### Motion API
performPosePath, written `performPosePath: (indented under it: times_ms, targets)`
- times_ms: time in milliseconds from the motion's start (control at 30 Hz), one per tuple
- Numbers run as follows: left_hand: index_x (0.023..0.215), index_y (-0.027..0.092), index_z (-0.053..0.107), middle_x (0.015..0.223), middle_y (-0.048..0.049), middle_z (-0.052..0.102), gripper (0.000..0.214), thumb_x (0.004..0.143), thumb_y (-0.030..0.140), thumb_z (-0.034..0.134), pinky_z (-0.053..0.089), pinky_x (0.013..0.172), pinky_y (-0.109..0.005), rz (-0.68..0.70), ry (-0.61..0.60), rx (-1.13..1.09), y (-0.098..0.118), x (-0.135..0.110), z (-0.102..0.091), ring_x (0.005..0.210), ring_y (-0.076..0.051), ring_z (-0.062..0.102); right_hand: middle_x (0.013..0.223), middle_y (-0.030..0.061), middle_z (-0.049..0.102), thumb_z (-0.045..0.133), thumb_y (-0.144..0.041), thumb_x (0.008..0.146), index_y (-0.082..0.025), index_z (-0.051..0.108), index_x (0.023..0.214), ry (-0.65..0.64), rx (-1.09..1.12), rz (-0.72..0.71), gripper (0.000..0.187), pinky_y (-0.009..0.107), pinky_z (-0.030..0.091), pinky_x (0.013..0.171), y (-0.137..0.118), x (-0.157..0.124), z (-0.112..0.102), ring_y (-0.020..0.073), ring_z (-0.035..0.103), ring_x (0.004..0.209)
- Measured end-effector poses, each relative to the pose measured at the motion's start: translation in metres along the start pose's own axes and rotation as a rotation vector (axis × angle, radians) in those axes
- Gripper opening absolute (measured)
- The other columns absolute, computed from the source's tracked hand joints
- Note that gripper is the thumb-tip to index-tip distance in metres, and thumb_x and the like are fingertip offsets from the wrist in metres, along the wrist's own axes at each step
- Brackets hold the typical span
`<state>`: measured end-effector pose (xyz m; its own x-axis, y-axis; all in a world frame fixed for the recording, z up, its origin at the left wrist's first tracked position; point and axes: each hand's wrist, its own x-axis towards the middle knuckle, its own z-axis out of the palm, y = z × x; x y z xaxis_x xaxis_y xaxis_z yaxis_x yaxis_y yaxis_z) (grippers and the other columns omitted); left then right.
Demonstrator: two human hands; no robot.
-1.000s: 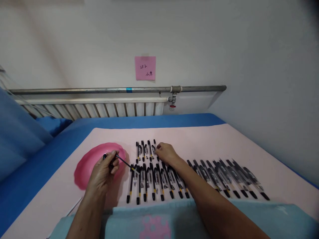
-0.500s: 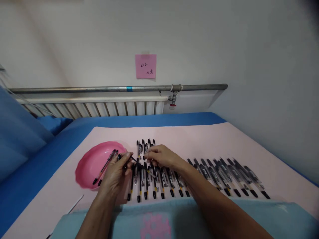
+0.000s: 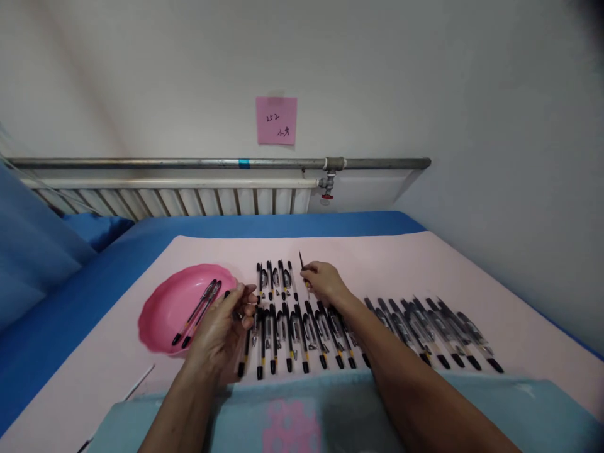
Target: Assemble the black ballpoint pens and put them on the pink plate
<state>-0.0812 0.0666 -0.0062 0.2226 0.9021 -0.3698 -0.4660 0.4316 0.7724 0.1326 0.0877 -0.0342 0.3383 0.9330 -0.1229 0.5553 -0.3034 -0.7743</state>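
Observation:
My right hand (image 3: 323, 280) is closed, with its thumb and fingertips pinching a thin pen refill (image 3: 301, 260). The refill's dark end points up and away, and its yellow and clear part shows below the fingers. Beside the pink bowl, my left hand (image 3: 224, 324) is curled around a pen piece with a black end (image 3: 227, 294); most of this piece is hidden by the fingers. Between the hands, a short upper row of pen parts (image 3: 275, 280) lies on the pink surface. Closer to me runs a longer row of pen parts (image 3: 290, 340), with black caps, clear barrels, small tips and refills.
A scalloped pink bowl (image 3: 153, 302) at left holds a few pens (image 3: 201, 311). More pen parts (image 3: 429, 333) lie at right, past my forearm. A white stick (image 3: 139, 382) lies front left. Behind the table are a radiator (image 3: 189, 200) and a pipe (image 3: 189, 163).
My right hand has moved right and away from the left hand, carrying the refill, now turned upright. The left hand has stayed near the bowl. The view has shifted slightly.

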Motion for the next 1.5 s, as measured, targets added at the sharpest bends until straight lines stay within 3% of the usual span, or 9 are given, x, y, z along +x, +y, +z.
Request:
performPosePath:
  times_ms: [467,633,733,833,900,1000,1300,1400,1500]
  targets:
    - [0.081,0.006,0.064,0.064,-0.0067,0.061,0.016,0.079,0.019,0.053,0.044,0.039,-0.016,-0.034,0.025,0.009,0.000,-0.004,0.005,0.046,-0.007,0.053,0.062,0.0040,0.065,0.052,-0.020,0.072,-0.014,0.068,0.084,0.012,-0.188,-0.045,0.020,0.022,0.040,0.058,0.003,0.011,0.012,0.0139,0.059,0.057]
    - [0.083,0.006,0.063,0.079,-0.0147,0.065,0.020,0.081,0.023,0.051,0.055,0.065,-0.030,-0.131,0.010,-0.145,-0.002,0.001,0.003,0.072,-0.018,0.064,0.070,0.0035,0.065,0.049,-0.017,0.075,-0.015,0.066,0.079,0.061,-0.168,-0.134,0.018,0.022,0.040,0.063,-0.012,-0.005,0.003,0.0141,0.058,0.066]
    - [0.083,0.005,0.062,0.092,-0.0195,0.065,0.023,0.081,0.025,0.050,0.052,0.077,-0.037,-0.161,-0.055,-0.246,-0.005,0.003,0.002,0.089,-0.024,0.062,0.079,0.0003,0.065,0.049,-0.022,0.078,-0.020,0.064,0.083,0.043,-0.109,-0.297,0.016,0.021,0.040,0.070,-0.034,-0.030,0.002,0.0122,0.057,0.075]
    - [0.083,0.006,0.063,0.088,-0.0165,0.066,0.022,0.082,0.023,0.049,0.053,0.075,-0.033,-0.120,-0.062,-0.290,-0.004,0.002,0.003,0.085,-0.021,0.064,0.086,0.0018,0.063,0.048,-0.018,0.080,-0.020,0.063,0.086,-0.099,-0.078,-0.741,0.016,0.024,0.040,0.076,-0.053,-0.059,0.013,0.0130,0.055,0.082]
    - [0.082,0.006,0.064,0.080,-0.0138,0.067,0.023,0.083,0.022,0.048,0.054,0.068,-0.028,-0.118,-0.043,-0.271,-0.002,-0.001,0.005,0.077,-0.018,0.065,0.091,0.0047,0.062,0.047,-0.016,0.081,-0.018,0.061,0.089,-0.167,-0.156,-0.927,0.017,0.028,0.039,0.081,-0.058,-0.074,0.027,0.0151,0.053,0.088]
    - [0.083,0.006,0.065,0.079,-0.0132,0.068,0.026,0.083,0.024,0.047,0.053,0.061,-0.024,-0.151,0.003,-0.196,0.001,-0.005,0.007,0.074,-0.017,0.065,0.090,0.0078,0.060,0.044,-0.014,0.082,-0.016,0.059,0.083,-0.136,-0.254,-1.026,0.015,0.032,0.037,0.087,-0.056,-0.083,0.046,0.0177,0.050,0.092]
    - [0.086,0.010,0.064,0.084,-0.0106,0.068,0.019,0.079,0.025,0.054,0.052,0.072,-0.027,-0.156,-0.101,-0.167,-0.012,0.003,0.002,0.082,-0.019,0.064,0.077,0.0022,0.062,0.049,-0.009,0.071,-0.016,0.059,0.073,-0.197,-0.159,-0.754,0.012,0.024,0.041,0.066,-0.051,-0.077,0.042,0.0131,0.053,0.072]
    - [0.085,0.010,0.062,0.085,-0.0128,0.066,0.016,0.080,0.022,0.052,0.053,0.069,-0.029,-0.119,-0.035,-0.161,-0.008,0.002,0.001,0.079,-0.018,0.064,0.078,0.0006,0.064,0.048,-0.013,0.073,-0.017,0.062,0.081,-0.098,-0.005,-0.542,0.017,0.022,0.041,0.064,-0.037,-0.061,0.023,0.0112,0.055,0.070]
    - [0.088,0.009,0.060,0.072,-0.0076,0.063,0.016,0.080,0.021,0.052,0.049,0.048,-0.019,-0.111,-0.036,-0.110,-0.001,0.001,-0.001,0.054,-0.009,0.057,0.076,0.0006,0.065,0.048,-0.018,0.073,-0.018,0.064,0.081,0.064,-0.044,-0.273,0.017,0.023,0.042,0.065,-0.015,-0.040,0.000,0.0123,0.057,0.071]
